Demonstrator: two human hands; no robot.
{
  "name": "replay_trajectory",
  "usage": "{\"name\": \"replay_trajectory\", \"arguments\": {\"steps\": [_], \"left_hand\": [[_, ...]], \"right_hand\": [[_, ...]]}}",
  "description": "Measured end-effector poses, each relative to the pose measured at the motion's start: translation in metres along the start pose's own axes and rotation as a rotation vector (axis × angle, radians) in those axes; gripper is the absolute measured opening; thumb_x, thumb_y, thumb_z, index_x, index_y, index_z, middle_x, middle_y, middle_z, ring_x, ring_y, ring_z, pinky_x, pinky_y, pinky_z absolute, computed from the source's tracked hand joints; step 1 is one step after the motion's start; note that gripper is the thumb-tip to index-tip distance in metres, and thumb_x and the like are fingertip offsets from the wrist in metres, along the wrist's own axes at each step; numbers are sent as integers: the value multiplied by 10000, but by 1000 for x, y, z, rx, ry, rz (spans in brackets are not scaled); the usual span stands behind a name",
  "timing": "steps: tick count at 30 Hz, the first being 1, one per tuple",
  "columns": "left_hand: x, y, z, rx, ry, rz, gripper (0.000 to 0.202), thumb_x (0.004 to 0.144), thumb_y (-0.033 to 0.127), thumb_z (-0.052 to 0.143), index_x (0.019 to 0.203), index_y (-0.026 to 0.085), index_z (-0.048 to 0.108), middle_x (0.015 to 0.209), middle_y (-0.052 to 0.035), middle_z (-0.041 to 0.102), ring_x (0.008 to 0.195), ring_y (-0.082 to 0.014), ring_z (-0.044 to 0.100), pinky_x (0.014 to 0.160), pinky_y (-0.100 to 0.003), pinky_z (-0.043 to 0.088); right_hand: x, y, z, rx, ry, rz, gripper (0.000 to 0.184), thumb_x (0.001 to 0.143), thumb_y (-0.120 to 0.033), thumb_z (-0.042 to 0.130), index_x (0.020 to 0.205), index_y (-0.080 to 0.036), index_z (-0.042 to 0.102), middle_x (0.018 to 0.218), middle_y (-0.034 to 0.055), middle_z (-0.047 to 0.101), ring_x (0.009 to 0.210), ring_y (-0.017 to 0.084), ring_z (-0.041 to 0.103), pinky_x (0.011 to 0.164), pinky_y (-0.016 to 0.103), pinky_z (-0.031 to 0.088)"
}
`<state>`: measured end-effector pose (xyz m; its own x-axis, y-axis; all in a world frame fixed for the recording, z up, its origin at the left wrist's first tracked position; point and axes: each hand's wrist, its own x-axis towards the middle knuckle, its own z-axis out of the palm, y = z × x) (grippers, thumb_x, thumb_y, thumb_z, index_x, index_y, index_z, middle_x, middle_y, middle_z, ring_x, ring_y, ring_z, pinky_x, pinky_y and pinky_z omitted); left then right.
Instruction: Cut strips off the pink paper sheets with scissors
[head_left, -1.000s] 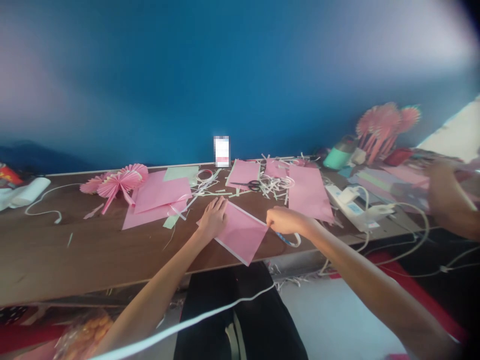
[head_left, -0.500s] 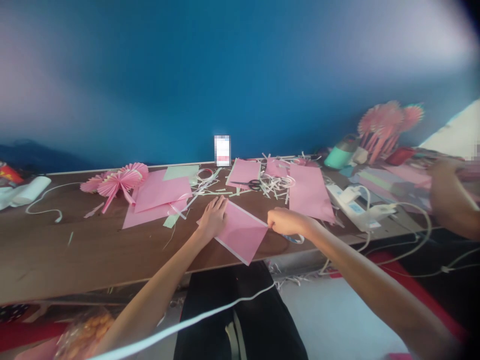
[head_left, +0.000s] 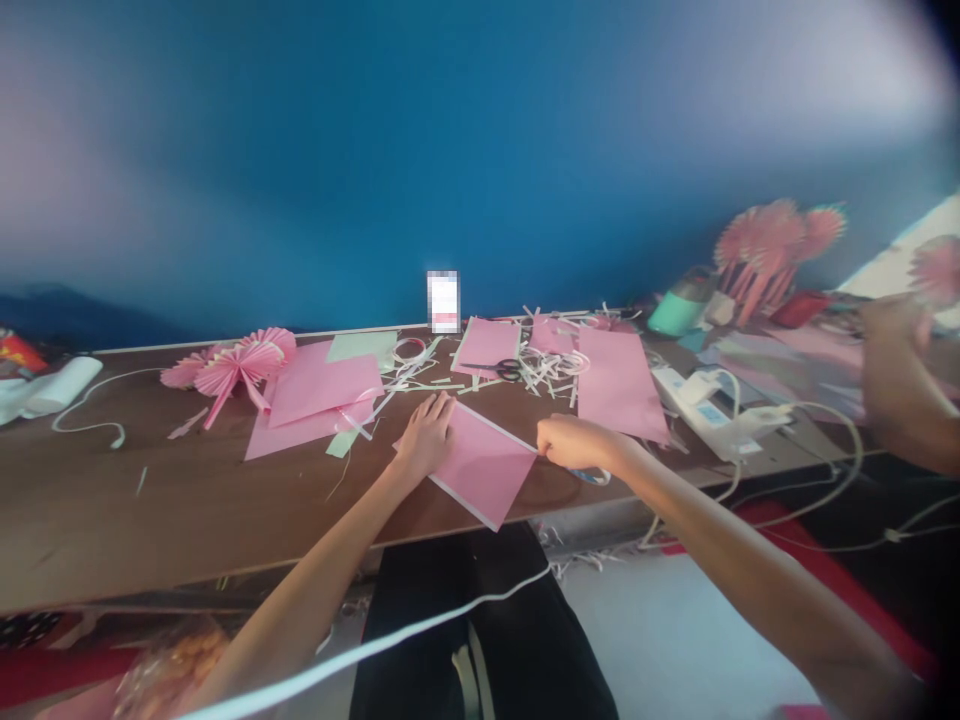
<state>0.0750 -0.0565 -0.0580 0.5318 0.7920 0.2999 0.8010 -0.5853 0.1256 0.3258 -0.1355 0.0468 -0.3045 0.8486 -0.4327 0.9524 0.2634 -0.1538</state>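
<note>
A pink paper sheet [head_left: 487, 465] lies turned at an angle near the table's front edge, with narrow white strips along two of its edges. My left hand [head_left: 427, 435] rests flat on its left part, fingers stretched out. At the sheet's right corner my right hand [head_left: 562, 440] is closed. The white tape strip [head_left: 499, 425] on the far edge runs up to its fingers. Partly hidden below my right wrist is a tape roll [head_left: 596, 477]. Beyond the sheet, black-handled scissors [head_left: 508, 370] lie across another pink sheet [head_left: 487, 340].
Pink paper fans [head_left: 244, 365] and stacked pink sheets [head_left: 326, 390] are at the left. White paper scraps [head_left: 551, 370] lie at the middle back. On the right are a power strip [head_left: 709, 415] with cables and a green bottle [head_left: 679, 310]. Another person's arm [head_left: 904, 390] reaches in there.
My right hand has shifted very slightly right; my left hand and the sheet keep their place. At the far right, a pink fan now shows by the other person's hand.
</note>
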Motion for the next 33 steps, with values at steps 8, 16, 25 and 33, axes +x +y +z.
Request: {"name": "replay_trajectory", "arguments": {"steps": [8,16,25,33], "left_hand": [[1,-1,1,8,-24,-8,517,895,248,310,1397,145,378,1474,-80,341,1362,-246,273,1107,-402,276],[1,7,-9,74,-28,38,535,879,235,353,1414,248,353,1461,-88,348,1329,-282,310,1051,-446,324],[-1,16,-20,166,-72,49,494,915,389,348,1402,307,363,1442,-127,358,1308,-342,323,995,-502,335],[-17,15,-26,179,16,-212,521,902,393,377,1295,64,473,1421,-238,348,1357,-379,230,1050,-484,277]], "right_hand": [[-1,-4,1,-49,-23,45,233,663,-28,512,735,-139,704,709,90,663,638,155,615,558,231,336],[-8,-32,13,-276,102,19,269,729,-7,465,856,-111,679,844,152,672,777,252,663,611,277,421],[-13,-17,7,-213,144,32,264,754,-54,467,854,-147,693,880,129,680,783,220,659,625,255,401],[-12,-6,-15,-26,385,-44,296,863,-188,421,923,-235,707,915,59,706,801,195,641,649,244,377]]}}
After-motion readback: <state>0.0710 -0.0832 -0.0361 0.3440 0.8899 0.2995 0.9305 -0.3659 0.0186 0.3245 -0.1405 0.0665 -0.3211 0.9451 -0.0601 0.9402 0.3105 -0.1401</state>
